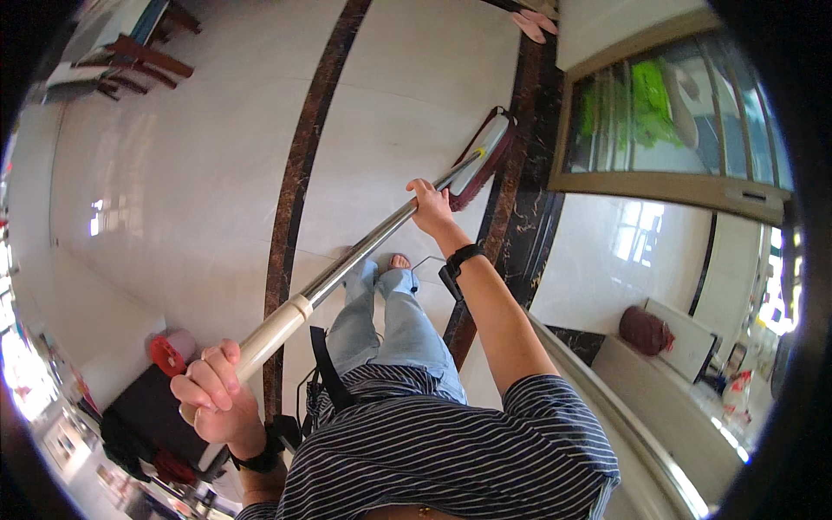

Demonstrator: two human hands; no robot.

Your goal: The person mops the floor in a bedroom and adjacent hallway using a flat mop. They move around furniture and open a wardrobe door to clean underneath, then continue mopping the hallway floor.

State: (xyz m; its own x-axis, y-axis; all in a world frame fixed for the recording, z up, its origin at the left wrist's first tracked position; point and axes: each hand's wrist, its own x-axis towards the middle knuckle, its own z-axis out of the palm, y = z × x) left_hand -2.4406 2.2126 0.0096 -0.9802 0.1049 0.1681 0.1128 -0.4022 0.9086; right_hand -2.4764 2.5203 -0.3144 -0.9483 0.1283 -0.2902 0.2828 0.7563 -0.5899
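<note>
A flat mop with a metal pole (364, 250) runs slantwise across the view. My left hand (218, 396) is closed around its cream plastic grip (273, 331) at the lower left. Farther down the pole, my right hand (430, 205) holds the metal part near the mop head, its fingers wrapped over it. The mop head (484, 159), with a pale plate and a dark red fringe, lies flat on the tiled floor (390, 123), its right side against the dark stone strip. Both wrists wear black bands.
A dark stone strip (302, 149) crosses the floor on the left. At the right stands a framed glass sliding door (669, 182) beside a dark stone threshold (533, 214). Wooden furniture legs (149, 62) are at the upper left; pink slippers (533, 27) lie at the top.
</note>
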